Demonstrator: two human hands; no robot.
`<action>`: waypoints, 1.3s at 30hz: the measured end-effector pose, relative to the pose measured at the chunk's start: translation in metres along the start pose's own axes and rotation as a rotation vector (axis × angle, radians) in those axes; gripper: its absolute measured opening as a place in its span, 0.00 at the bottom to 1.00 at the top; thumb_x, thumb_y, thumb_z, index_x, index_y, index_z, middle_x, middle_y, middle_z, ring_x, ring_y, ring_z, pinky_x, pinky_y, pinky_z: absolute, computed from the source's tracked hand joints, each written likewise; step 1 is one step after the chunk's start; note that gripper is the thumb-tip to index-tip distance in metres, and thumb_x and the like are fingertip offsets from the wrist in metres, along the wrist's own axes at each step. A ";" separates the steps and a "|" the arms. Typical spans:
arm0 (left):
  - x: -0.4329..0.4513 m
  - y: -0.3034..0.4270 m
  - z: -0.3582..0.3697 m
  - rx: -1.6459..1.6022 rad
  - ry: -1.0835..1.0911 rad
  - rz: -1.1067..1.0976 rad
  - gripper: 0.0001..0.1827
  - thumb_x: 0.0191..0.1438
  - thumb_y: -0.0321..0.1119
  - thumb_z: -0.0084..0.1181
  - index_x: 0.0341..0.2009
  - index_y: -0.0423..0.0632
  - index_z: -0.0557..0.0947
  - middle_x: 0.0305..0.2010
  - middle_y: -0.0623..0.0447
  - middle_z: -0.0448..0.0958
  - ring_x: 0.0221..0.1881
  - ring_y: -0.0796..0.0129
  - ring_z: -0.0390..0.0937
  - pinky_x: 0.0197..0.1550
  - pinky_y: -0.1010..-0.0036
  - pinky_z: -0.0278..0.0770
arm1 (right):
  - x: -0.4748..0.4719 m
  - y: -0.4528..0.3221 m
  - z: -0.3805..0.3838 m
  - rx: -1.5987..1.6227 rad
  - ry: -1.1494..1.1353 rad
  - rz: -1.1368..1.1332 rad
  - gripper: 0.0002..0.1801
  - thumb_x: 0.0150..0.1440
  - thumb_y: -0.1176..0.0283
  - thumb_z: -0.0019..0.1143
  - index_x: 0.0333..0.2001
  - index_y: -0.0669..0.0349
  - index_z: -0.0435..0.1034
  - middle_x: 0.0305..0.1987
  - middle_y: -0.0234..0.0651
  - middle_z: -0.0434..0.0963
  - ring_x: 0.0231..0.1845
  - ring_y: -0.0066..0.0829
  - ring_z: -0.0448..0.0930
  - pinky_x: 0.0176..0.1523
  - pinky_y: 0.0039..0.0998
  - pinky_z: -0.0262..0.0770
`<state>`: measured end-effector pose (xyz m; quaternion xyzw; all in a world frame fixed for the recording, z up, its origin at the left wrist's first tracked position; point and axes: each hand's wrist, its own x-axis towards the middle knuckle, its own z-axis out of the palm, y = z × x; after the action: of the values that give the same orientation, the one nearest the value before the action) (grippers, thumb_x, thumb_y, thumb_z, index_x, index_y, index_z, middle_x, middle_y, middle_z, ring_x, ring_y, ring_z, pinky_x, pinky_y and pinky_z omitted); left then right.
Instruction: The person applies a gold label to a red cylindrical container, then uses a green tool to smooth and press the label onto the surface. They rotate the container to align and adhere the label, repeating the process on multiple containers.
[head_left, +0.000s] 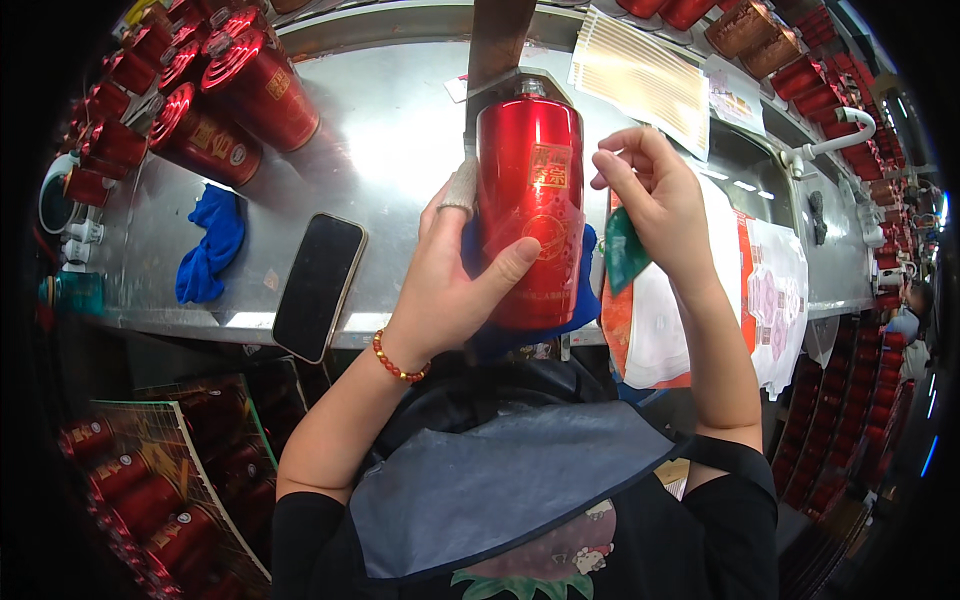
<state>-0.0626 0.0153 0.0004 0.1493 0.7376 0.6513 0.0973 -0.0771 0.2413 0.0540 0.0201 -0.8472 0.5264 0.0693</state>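
Observation:
A glossy red bottle (525, 217) with gold characters and a clear neck lies on a blue cloth (589, 300) in front of me. My left hand (454, 289) grips its left side, thumb across the lower front. A pale finger cot (459, 189) covers one finger of that hand. Clear film seems to lie over the gold emblem near the thumb. To the right of the bottle, apart from it, my right hand (664, 202) is raised with thumb and fingertips close together. A green, pointed scraper-like piece (624, 251) is tucked against its palm.
A metal bracket (495, 56) stands behind the bottle's neck. Left on the metal table (390, 97) are a smartphone (319, 285), a blue cloth (211, 244) and several red bottles (259, 90). Decal sheets (776, 300) and a striped gold sheet (641, 79) lie right, near a white pipe (840, 139).

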 end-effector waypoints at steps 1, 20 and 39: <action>-0.002 0.000 -0.001 0.007 -0.009 -0.008 0.52 0.57 0.58 0.64 0.72 0.38 0.57 0.71 0.35 0.58 0.74 0.46 0.51 0.73 0.56 0.52 | -0.004 0.002 0.000 0.066 0.003 0.099 0.15 0.65 0.66 0.60 0.48 0.66 0.73 0.34 0.31 0.79 0.32 0.15 0.78 0.35 0.18 0.74; 0.002 -0.004 -0.001 -0.467 -0.046 -0.185 0.41 0.67 0.52 0.54 0.72 0.36 0.58 0.71 0.42 0.59 0.73 0.59 0.59 0.73 0.64 0.56 | -0.057 0.014 0.018 0.617 -0.214 0.350 0.41 0.60 0.64 0.68 0.71 0.63 0.57 0.55 0.38 0.73 0.36 0.13 0.76 0.41 0.18 0.72; -0.006 -0.006 -0.005 -0.375 -0.110 -0.172 0.43 0.67 0.50 0.55 0.74 0.38 0.53 0.72 0.46 0.54 0.75 0.61 0.52 0.75 0.63 0.52 | -0.061 0.023 0.019 0.746 -0.159 0.421 0.27 0.64 0.69 0.61 0.64 0.63 0.67 0.44 0.26 0.73 0.36 0.11 0.72 0.37 0.14 0.70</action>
<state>-0.0588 0.0079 -0.0054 0.1002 0.6072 0.7572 0.2188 -0.0205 0.2321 0.0173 -0.0891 -0.5872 0.7960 -0.1170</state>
